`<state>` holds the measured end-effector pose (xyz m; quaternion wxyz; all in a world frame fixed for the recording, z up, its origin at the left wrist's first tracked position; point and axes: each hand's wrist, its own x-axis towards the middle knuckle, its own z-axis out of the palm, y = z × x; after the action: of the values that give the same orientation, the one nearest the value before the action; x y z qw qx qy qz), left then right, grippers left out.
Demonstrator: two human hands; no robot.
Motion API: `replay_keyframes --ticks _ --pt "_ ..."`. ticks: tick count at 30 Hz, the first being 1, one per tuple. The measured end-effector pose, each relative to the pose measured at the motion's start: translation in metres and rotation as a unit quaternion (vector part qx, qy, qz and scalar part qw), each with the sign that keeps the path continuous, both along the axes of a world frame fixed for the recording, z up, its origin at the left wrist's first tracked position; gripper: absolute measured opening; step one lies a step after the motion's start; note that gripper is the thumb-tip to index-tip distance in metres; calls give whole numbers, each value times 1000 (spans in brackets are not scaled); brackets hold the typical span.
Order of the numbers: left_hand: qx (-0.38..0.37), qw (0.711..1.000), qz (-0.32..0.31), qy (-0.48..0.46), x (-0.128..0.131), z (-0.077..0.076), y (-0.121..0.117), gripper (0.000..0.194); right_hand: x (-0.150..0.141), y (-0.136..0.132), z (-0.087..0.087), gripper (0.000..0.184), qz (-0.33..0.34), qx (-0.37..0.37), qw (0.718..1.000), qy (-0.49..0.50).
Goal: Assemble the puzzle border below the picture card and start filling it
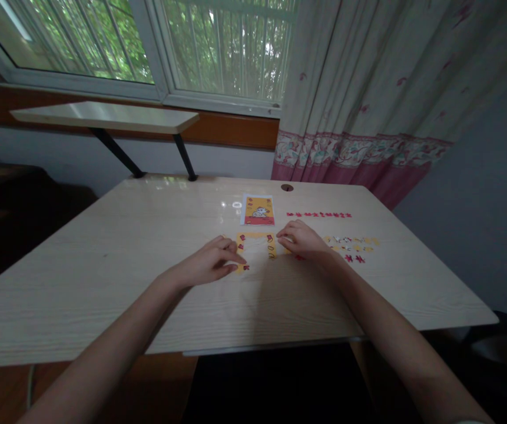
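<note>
A partly assembled jigsaw puzzle lies flat on the desk, a yellow border with small red and dark drawings around bare wood. My left hand is at its left side, index finger stretched out onto the puzzle piece at the lower left, the other fingers loosely bent. At the upper right corner of the border, my right hand has its fingers bent together close to the thumb; anything between the tips is too small to make out. Just behind lies a picture card with a white cartoon animal on yellow and red.
Loose red pieces form a row at the back right. Yellow and white pieces and more red pieces lie beyond my right hand, partly hidden by it. A raised shelf stands at the back left; a curtain hangs behind the desk.
</note>
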<state>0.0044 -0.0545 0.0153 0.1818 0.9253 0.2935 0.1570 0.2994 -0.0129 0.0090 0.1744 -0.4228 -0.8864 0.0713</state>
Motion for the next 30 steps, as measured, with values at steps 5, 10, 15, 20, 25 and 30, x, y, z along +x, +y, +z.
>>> replay_keyframes --ticks 5,10,15,20,25,30 --pt "0 1000 8 -20 1 -1 -1 28 -10 -6 -2 21 28 9 999 15" --pt "3 999 28 -16 -1 2 -1 29 -16 -10 -3 17 61 20 998 23" --pt "-6 1000 4 0 3 4 -4 19 -12 -8 -2 17 64 15 998 10" --pt "4 1000 -17 -4 10 -3 -8 30 -8 -7 1 18 62 -7 998 -6" --pt "34 999 -1 -24 9 -8 -5 32 -9 -13 7 23 96 -40 994 -15" --pt "94 991 95 -18 -8 -6 6 28 -11 -15 11 25 108 -56 991 -59"
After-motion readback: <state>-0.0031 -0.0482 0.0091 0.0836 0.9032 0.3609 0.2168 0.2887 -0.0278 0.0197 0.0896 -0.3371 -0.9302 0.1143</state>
